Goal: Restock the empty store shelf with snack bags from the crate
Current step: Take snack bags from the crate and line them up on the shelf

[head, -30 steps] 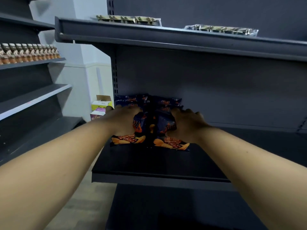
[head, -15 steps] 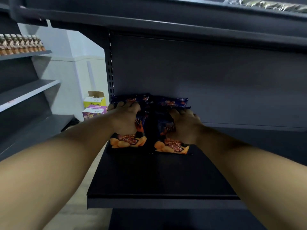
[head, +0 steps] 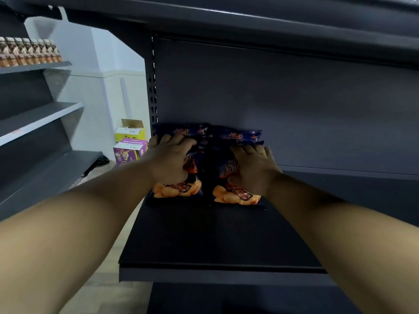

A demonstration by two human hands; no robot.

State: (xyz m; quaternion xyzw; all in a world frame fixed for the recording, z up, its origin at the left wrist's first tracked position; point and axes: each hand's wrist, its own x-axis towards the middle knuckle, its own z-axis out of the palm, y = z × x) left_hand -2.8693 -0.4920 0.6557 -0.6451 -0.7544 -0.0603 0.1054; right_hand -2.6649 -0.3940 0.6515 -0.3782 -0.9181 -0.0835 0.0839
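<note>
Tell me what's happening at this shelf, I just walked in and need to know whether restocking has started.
It has. A person is setting dark blue snack bags at the back left of the dark shelf. The left hand grips the left bag and the right hand rests on the right bag, both standing side by side against the back panel. More bags of the same kind show behind them. The rest of the shelf is bare; no crate is in view.

snack bags: glossy plastic film | shelf: matt dk-grey metal | boxes: printed cardboard

Both hands have pushed the snack bags slightly deeper.
</note>
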